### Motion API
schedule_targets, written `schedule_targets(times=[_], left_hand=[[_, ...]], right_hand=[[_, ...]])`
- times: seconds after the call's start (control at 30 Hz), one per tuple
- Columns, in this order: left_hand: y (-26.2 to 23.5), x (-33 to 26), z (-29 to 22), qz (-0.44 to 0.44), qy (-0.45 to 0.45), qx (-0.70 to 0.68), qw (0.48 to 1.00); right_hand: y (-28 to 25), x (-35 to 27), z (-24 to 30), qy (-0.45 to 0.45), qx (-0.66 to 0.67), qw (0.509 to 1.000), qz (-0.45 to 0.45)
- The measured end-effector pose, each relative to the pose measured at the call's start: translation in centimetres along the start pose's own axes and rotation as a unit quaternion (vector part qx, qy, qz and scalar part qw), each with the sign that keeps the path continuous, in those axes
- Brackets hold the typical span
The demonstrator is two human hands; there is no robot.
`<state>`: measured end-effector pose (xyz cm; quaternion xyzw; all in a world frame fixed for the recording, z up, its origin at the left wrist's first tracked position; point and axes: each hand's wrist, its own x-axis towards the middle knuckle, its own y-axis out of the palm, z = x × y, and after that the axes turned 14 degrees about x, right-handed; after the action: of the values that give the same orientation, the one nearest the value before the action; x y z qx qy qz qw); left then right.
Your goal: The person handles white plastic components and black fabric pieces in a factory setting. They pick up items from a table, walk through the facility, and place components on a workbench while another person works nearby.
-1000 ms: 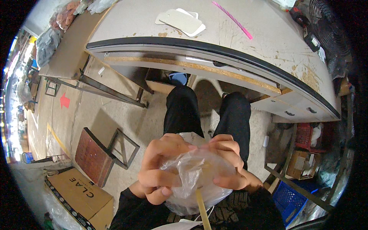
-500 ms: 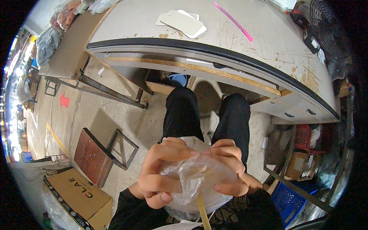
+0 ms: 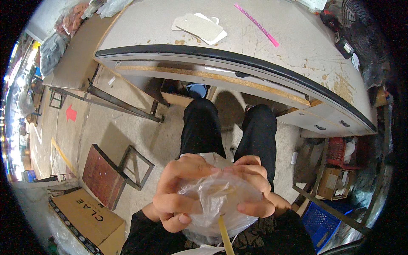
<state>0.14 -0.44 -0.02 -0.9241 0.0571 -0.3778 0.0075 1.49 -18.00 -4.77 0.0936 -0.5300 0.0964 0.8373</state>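
Close to my body, above my lap, both hands grip a clear plastic bag point(image 3: 212, 191). My left hand point(image 3: 176, 193) curls its fingers round the bag's left side. On the other side my right hand point(image 3: 255, 187) is closed on it, and the fingertips of both hands meet at the bag's far edge. A yellow straw point(image 3: 226, 236) rises from the bag toward the lower edge of the view. What the bag holds is blurred by the crumpled plastic, and I cannot make it out.
Ahead stands a worn table point(image 3: 297, 55) with pale tags point(image 3: 202, 26) and a pink striped straw point(image 3: 257, 25) on it. A wooden stool point(image 3: 102, 176) and a cardboard box point(image 3: 87, 219) are at left. A blue crate point(image 3: 321, 225) is at right.
The view has shifted very slightly. My hands and the bag stay as they were.
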Motion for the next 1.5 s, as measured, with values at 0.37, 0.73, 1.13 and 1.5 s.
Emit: schedule_targets(times=[0.37,0.73,1.13,1.5], left_hand=[[-3.7,2.5,-1.4,0.033,0.150,0.231,0.961],[-7.1,-0.5,-2.3,-0.074,-0.206,0.374,0.901],[-12.7,-2.2,9.4,-0.050,-0.338,0.495,0.799],[-19.9,-4.4,35.8,-0.086,-0.394,0.488,0.774]], right_hand=[[0.2,-0.6,-0.5,0.088,0.020,0.994,0.059],[8.0,-3.0,-5.9,0.211,0.033,0.975,0.062],[-6.1,-4.5,-10.7,0.480,-0.518,0.662,0.251],[-8.5,-7.7,-14.7,0.516,-0.592,0.592,0.181]])
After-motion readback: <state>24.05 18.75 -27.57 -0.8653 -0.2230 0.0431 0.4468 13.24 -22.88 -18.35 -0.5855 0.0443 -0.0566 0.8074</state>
